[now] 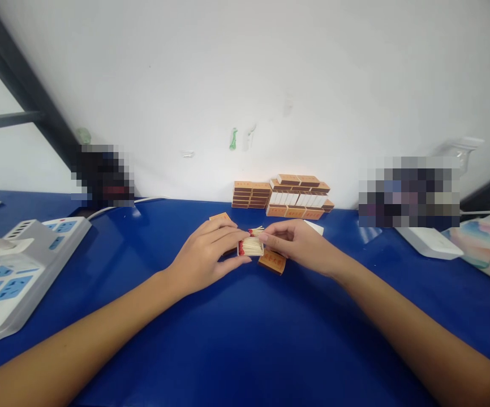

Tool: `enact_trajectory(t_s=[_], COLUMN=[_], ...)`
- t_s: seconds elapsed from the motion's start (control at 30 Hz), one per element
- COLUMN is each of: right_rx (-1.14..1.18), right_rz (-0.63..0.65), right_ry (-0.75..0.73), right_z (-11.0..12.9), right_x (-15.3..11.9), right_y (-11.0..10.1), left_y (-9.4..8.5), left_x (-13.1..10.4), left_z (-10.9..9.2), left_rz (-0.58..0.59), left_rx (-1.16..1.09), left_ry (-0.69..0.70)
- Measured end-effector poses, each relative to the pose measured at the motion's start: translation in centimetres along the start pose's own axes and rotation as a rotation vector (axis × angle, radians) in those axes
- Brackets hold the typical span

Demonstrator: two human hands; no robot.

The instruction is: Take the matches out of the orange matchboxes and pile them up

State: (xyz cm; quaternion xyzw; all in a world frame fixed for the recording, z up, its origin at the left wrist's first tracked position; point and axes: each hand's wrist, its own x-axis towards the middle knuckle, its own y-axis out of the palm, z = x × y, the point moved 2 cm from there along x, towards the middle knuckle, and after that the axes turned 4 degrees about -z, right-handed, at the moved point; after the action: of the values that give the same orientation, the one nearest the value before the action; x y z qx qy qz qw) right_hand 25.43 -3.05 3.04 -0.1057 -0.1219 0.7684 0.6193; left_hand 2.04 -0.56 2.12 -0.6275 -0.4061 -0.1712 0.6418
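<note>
A small white matchbox tray (250,254) full of red-tipped matches sits in the middle of the blue table. My left hand (202,253) holds the tray at its left side, thumb near the front edge and fingers across the back. Over the tray's right end, my right hand (300,243) pinches a few matches (257,230), red heads pointing left. An orange matchbox cover (273,262) lies beneath and in front of my right fingers. Another orange matchbox (220,218) shows partly behind my left hand. A white piece (314,227) sticks out behind my right hand.
Stacked matchboxes (298,198) stand against the white wall, with a lower stack (251,195) to their left. A power strip (37,265) takes up the left side. A white object (429,243) and a coloured sheet (489,243) lie at the right.
</note>
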Motion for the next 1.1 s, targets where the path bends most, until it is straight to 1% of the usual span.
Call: enact_trajectory(t_s=[0.07,0.17,0.23,0.3,0.47,0.63,0.7,0.9,1.1], right_rx=[-0.047,-0.147,-0.224,-0.277,-0.338,-0.465,-0.497,-0.567,-0.714], right_rz=[-0.046,-0.180,-0.285,-0.352,-0.357,-0.376,-0.387,-0.408,-0.407], right_ry=[0.001,-0.016,-0.058,-0.113,-0.217,-0.286,-0.309,-0.401,-0.561], right_z=[-0.5,-1.4,-2.0,-2.4,-3.1,-3.0,-3.0,-3.4,-3.8], right_x=[0.4,1.4,2.2,3.1,4.1,3.7,3.3,2.6,2.2], right_y=[-0.5,-1.9,-2.8,-3.4,-3.1,-2.9,-2.9,-2.9,-2.8], left_y=[0.0,0.0,0.0,0.0,0.3,0.7,0.7,0.8,1.1], left_x=[-0.1,-0.2,-0.2,-0.1,-0.4,-0.8,-0.9,-0.9,-1.1], left_z=[0.1,0.2,0.3,0.3,0.3,0.0,-0.1,0.1,0.3], left_rz=[0.034,0.073,0.084,0.086,0.117,0.253,0.286,0.305,0.293], left_rx=[0.037,0.078,0.080,0.069,0.047,0.069,0.077,0.090,0.094], left_ry=[-0.018,-0.049,-0.056,-0.049,-0.019,0.012,0.010,-0.013,-0.008])
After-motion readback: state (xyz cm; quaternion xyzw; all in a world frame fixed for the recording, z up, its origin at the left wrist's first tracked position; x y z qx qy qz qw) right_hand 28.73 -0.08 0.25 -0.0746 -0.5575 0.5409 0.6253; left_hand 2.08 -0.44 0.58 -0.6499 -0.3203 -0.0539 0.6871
